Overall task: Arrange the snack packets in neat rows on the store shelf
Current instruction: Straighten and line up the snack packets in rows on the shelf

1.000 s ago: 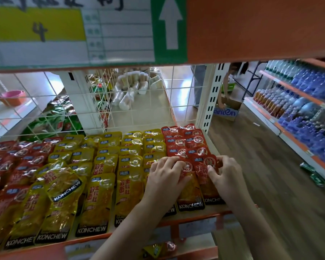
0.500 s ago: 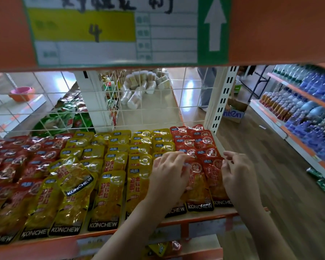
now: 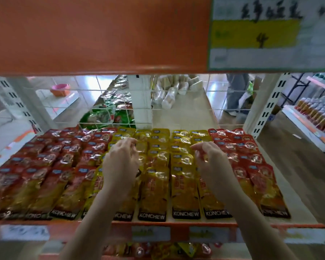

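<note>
Here, yellow snack packets fill mid-frame under both hands: left hand and right hand hover, fingers loosely curled, holding nothing.

Shelf bay open at the front, closed in above and behind

Entry is from 6 o'clock, over the orange front rail. The upper shelf's orange fascia caps the bay at 12 o'clock, and a wire mesh back closes the rear. White slotted uprights stand at 2 and 10 o'clock. Snack packets cover the shelf edge to edge; open air lies above them, partly taken by the left hand and right hand.
</note>
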A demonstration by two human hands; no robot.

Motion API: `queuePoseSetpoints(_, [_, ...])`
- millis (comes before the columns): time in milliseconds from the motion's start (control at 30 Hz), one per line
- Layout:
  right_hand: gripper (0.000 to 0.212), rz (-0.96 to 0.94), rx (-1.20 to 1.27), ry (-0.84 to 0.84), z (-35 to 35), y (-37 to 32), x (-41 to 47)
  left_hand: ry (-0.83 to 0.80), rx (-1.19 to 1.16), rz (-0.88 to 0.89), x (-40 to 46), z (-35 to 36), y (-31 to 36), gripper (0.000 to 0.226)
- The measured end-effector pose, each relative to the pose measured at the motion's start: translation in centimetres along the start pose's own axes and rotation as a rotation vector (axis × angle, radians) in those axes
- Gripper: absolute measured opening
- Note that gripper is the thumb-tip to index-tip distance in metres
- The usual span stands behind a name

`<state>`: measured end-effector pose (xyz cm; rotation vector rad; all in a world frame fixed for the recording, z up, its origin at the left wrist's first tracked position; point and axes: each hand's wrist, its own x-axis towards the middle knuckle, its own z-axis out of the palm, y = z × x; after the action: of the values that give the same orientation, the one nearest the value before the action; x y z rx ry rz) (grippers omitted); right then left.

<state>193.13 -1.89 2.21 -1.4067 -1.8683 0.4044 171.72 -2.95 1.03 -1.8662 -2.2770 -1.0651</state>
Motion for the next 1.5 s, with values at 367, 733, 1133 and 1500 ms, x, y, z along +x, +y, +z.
queuePoseSetpoints(367, [0.025,-0.208,-0.08,-0.137,11.4,-7.9,0.6,-0.058,0.117,-0.127,0.5,-3.1,-8.1,0.033])
queuePoseSetpoints(733, [0.054,-0.191,-0.449,-0.01,15.4,-8.0,-1.1,-0.079,0.041,-0.041,-0.6,-2.0,-9.2,0.032])
queuePoseSetpoints(1133, [0.062,-0.132,0.082,0.006,14.5,-8.7,-1.0,-0.076,-0.682,-0.18,0.0,-3.3,-8.4,0.037])
queuePoseSetpoints(1500, [0.012,0.155,0.637,-0.091,10.6,-9.4,-0.1,-0.163,-0.935,-0.163,0.9,-4.3,-5.6,0.02])
